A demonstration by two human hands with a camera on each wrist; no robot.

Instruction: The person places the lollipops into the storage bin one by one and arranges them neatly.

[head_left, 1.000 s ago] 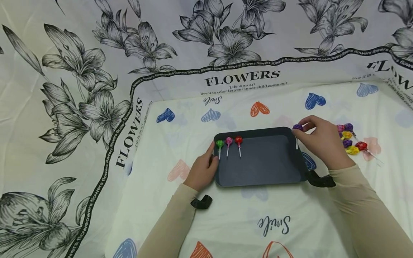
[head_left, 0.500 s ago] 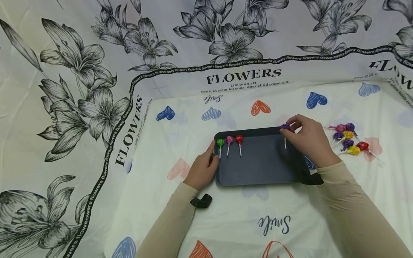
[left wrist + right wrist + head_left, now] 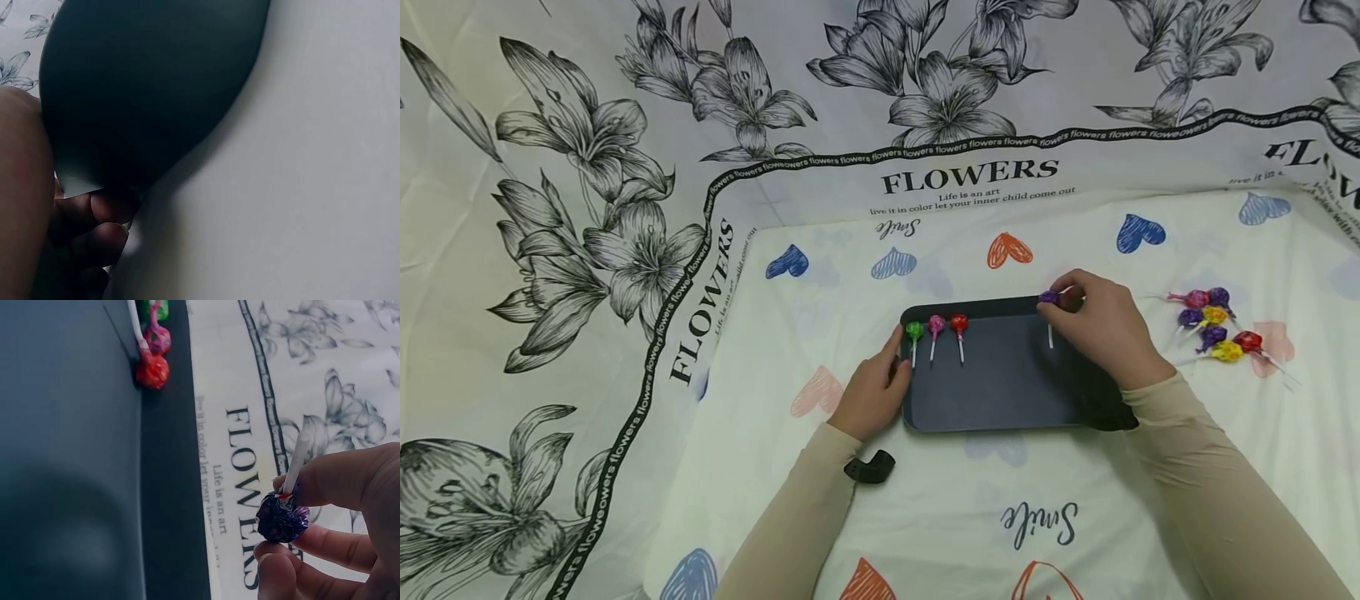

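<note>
My right hand (image 3: 1101, 325) pinches a purple-wrapped lollipop (image 3: 282, 517) by its head, above the right part of the dark grey tray (image 3: 992, 408). Its white stick points down in the head view. At the tray's left side, my left hand (image 3: 872, 390) grips the edge, with curled fingers (image 3: 107, 240) showing by the rim in the left wrist view. Along the far left inside the tray lie a green lollipop (image 3: 913, 332), a pink lollipop (image 3: 936, 325) and a red lollipop (image 3: 959, 323), sticks toward me. Part of the tray's right side is hidden by my right hand.
To the right of the tray, a loose pile of several lollipops (image 3: 1213, 317) in purple, yellow, pink and red lies on the white heart-printed cloth (image 3: 925, 542). A flower-patterned sheet (image 3: 820, 100) rises behind and at the left.
My right hand has moved left with the purple lollipop, from beside the tray's far right corner to above the tray. The left hand stays at the tray's left edge.
</note>
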